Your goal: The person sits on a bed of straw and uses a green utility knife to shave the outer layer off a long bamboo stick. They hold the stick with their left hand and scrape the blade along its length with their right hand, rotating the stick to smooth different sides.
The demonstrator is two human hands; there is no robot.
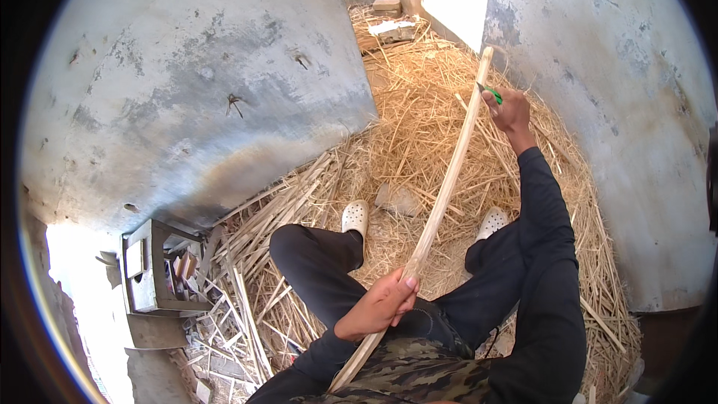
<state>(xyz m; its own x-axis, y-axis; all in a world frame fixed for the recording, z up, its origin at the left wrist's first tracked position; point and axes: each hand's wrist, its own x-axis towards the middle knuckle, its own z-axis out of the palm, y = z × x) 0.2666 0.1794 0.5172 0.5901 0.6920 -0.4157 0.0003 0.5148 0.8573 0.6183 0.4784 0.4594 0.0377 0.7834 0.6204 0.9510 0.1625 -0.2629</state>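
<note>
We see the long wooden stick (441, 198) running from near-left to far-right over the straw-covered floor (419, 127), our left hand (378, 307) closed round its near end, our right hand (512, 111) clasping a green-handled knife (490, 92) against its far end.

Right arm: long dark navy sleeve (546, 254), plain, reaching to the wrist. Left arm: matching dark sleeve (318, 363). Legs: dark trousers (314, 262), creased at the knees. Feet: white perforated clogs (354, 217), one per foot. Torso: camouflage-patterned cloth (419, 374) in green and brown.
</note>
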